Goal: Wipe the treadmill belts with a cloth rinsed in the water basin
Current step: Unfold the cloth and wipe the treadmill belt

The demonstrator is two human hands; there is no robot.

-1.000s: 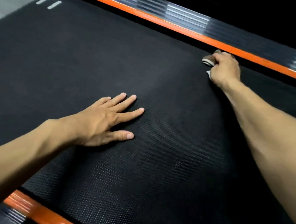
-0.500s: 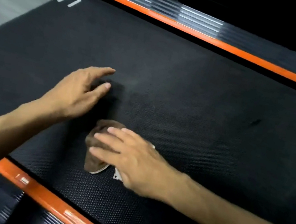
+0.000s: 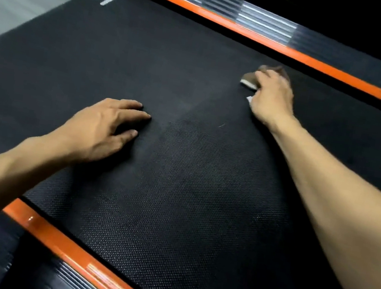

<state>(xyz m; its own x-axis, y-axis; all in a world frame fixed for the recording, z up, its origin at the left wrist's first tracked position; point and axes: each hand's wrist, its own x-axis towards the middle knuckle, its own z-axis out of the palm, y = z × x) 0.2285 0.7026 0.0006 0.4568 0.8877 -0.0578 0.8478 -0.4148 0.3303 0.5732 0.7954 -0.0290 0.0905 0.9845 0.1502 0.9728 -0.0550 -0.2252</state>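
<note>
- Since half a second ago, right hand (image 3: pixel 273 97) swept cloth (image 3: pixel 254 79) across belt (image 3: pixel 177 192) to far orange rail (image 3: pixel 251 35).
- Fingers press flat on the cloth.
- Left hand (image 3: pixel 102 130) braces mid-belt, fingertips bent.
- Cloth seems soft, light; bunch it under the palm.

The brown cloth with a pale edge (image 3: pixel 252 79) lies mostly under the right hand (image 3: pixel 273 97) — only a smeared corner and a white scrap show, so its folds cannot be read. Whether the fingers curl round it or lie flat is lost in motion blur. The black textured treadmill belt (image 3: pixel 189 194) runs out of the picture at right and bottom. The far orange-and-black side rail (image 3: pixel 275 43) is streaked, its yellow label unreadable — both forearms are cut off at the edges.
</note>
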